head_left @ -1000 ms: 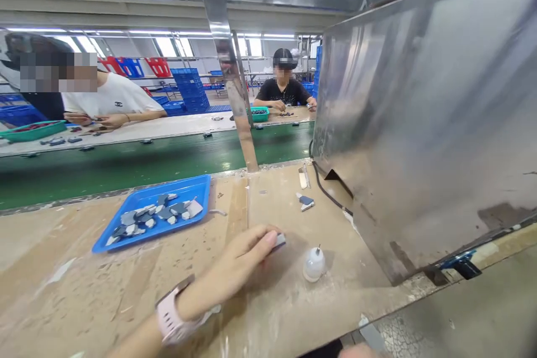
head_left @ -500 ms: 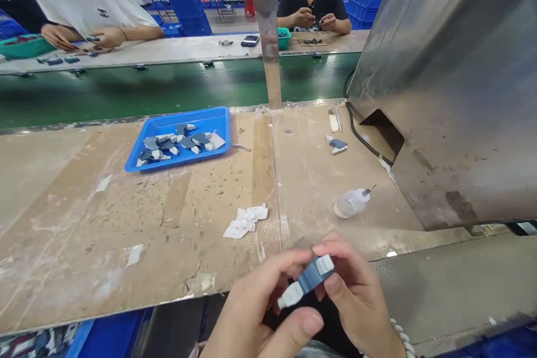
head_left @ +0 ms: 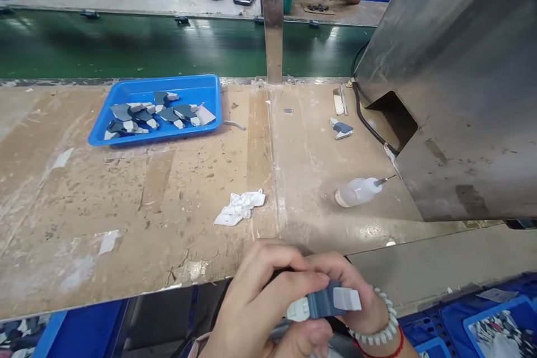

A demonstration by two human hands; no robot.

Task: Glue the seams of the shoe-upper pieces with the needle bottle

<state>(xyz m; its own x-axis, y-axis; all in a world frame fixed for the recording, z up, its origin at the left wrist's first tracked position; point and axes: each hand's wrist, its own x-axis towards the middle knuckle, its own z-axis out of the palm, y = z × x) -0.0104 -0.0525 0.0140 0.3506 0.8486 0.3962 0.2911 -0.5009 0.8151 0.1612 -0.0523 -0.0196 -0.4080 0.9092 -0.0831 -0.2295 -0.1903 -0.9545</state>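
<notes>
Both of my hands hold one small blue-and-white plastic part (head_left: 325,302) below the near edge of the workbench (head_left: 176,201). My left hand (head_left: 262,305) wraps its fingers over the part's left end. My right hand (head_left: 356,310), with a bead bracelet at the wrist, grips the right end from behind. A small squeeze bottle with a needle tip (head_left: 358,191) lies on its side on the bench ahead of my hands. A crumpled white wipe (head_left: 240,207) lies to its left.
A blue tray (head_left: 210,86) with several similar blue-and-white parts sits at the back left. One loose part (head_left: 342,128) lies near a large steel housing (head_left: 457,78) on the right. A green conveyor (head_left: 146,45) runs behind; other people's hands work across it. Blue crates (head_left: 482,319) stand below.
My left hand lifted the part off the bench and brought it down to my lap, where the right hand joined it. The bottle went from upright to lying. The view tilted downward.
</notes>
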